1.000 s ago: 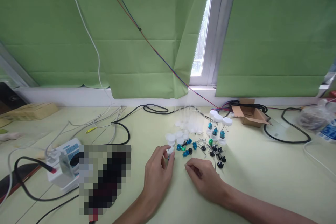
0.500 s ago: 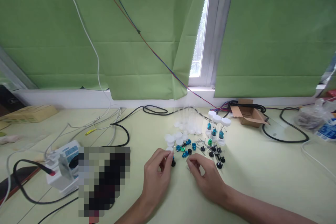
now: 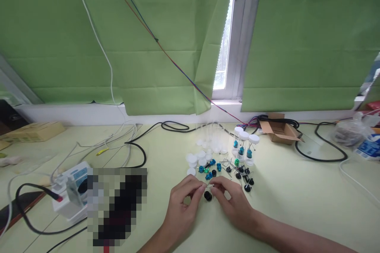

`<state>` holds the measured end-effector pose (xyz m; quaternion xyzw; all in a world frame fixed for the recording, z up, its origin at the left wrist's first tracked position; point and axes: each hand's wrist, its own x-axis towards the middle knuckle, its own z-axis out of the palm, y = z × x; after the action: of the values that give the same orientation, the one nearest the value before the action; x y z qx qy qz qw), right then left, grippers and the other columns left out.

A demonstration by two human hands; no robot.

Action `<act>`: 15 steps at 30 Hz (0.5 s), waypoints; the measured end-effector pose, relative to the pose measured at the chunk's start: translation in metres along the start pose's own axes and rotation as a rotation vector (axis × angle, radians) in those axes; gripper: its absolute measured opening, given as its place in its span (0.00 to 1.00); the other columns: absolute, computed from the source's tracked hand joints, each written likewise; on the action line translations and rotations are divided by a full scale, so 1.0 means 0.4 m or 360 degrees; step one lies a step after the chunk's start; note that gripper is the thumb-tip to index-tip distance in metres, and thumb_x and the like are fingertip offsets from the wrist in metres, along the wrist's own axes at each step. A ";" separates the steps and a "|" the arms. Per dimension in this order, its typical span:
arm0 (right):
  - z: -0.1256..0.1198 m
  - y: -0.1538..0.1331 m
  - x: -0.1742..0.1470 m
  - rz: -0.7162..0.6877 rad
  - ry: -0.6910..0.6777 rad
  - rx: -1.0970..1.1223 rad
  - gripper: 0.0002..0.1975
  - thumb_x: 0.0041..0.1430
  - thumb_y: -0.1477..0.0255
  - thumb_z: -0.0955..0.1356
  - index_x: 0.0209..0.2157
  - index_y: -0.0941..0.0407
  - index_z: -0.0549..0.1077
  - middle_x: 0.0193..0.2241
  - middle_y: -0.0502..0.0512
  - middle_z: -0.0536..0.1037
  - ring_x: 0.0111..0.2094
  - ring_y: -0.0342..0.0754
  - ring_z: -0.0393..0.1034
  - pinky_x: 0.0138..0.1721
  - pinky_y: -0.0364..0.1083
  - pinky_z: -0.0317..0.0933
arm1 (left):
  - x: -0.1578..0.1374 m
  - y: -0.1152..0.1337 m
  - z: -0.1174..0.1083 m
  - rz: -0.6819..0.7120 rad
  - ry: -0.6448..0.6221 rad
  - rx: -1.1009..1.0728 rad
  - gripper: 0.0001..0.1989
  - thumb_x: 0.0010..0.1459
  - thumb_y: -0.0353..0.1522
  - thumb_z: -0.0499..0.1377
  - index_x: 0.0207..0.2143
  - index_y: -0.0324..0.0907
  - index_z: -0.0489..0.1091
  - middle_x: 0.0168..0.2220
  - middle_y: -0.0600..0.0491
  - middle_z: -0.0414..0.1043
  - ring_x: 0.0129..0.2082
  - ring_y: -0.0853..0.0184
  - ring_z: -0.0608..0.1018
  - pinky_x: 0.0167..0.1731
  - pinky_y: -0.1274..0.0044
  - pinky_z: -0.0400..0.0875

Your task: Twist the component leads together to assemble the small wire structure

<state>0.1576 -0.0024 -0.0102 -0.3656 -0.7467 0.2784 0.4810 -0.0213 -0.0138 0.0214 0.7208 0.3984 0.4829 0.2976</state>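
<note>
Two bare hands meet over a pale table (image 3: 297, 201), thumbs and forefingers bent into narrow pinches around one small black knob (image 3: 208, 196). The left hand (image 3: 186, 197) sits at the knob's 9 o'clock, the right hand (image 3: 230, 198) at 3, their fingertips almost touching just above it. Whether either pinch closes on a thin part of the knob cannot be told, nor whether the knob hangs or rests on the tabletop.

Blue pieces (image 3: 208, 176) lie near, at 12 o'clock, with a stack of white caps (image 3: 191, 171) at 11. Loose black parts (image 3: 247, 188) are strewn at 2 o'clock, and capped jars (image 3: 253, 139) stand farther off at 1.

So small a piece could easily slip: a glancing press from one fingertip might tip the knob or send it rolling toward its look-alikes at 2 o'clock. Crowded fingers also appear to block the wearer's view, which could leave anything thin between them misaligned. A forearm swung toward 1 o'clock might topple the slender jars; a knuckle drifting toward 11 could scatter the caps.
</note>
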 end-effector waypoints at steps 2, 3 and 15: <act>0.000 -0.001 0.002 -0.0025 -0.0027 -0.0001 0.06 0.65 0.73 0.62 0.36 0.56 0.70 0.28 0.51 0.74 0.28 0.44 0.66 0.31 0.41 0.60 | -0.003 -0.002 0.001 0.0014 -0.0020 0.0008 0.08 0.62 0.30 0.56 0.32 0.42 0.75 0.27 0.52 0.67 0.26 0.69 0.71 0.23 0.80 0.64; 0.000 -0.002 0.003 -0.0051 -0.0045 -0.0013 0.08 0.65 0.73 0.61 0.34 0.56 0.70 0.27 0.51 0.73 0.27 0.44 0.65 0.31 0.41 0.59 | -0.003 -0.003 0.001 0.0010 -0.0021 0.0012 0.08 0.62 0.31 0.56 0.32 0.42 0.75 0.27 0.52 0.67 0.26 0.69 0.71 0.23 0.80 0.64; 0.013 -0.002 0.008 -0.0213 0.0069 -0.0186 0.11 0.65 0.72 0.61 0.29 0.56 0.68 0.23 0.50 0.68 0.23 0.43 0.60 0.27 0.41 0.54 | 0.069 0.035 -0.055 -0.0608 0.0020 -0.0207 0.14 0.56 0.44 0.59 0.36 0.43 0.69 0.28 0.55 0.67 0.17 0.72 0.68 0.12 0.81 0.60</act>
<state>0.1518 -0.0007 -0.0101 -0.3483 -0.7737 0.1937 0.4925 -0.0319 0.0039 0.0533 0.6084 0.4977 0.4470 0.4271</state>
